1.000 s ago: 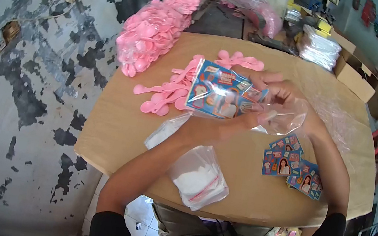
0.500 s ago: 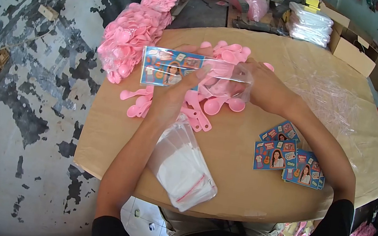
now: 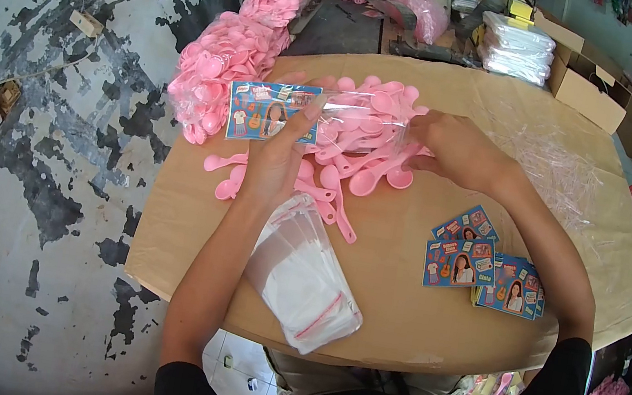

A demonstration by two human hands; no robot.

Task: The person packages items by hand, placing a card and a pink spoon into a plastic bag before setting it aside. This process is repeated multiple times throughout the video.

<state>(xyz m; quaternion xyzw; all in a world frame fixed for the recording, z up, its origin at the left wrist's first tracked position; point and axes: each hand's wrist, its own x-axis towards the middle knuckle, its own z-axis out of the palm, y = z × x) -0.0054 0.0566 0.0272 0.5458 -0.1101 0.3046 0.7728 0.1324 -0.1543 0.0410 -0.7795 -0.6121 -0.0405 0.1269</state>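
My left hand grips a clear plastic bag, thumb on top and the other fingers mostly hidden under it. A blue printed card with a picture of a person lies inside the left end of the bag. The bag stretches right over a heap of pink plastic spoons. At the bag's right end my right hand arches over the heap's edge, thumb and forefinger apart, close to spoon handles. Below my left hand lies a stack of clear bags with a red strip.
Several blue cards lie near my right forearm on the brown table. Bags full of pink spoons stand at the table's left edge. Loose clear plastic, a cardboard box and stacked packets are toward the back right.
My right hand has shifted slightly right and come out from behind the clear plastic. The bag with the card has moved a little left; the spoons under it show more plainly.
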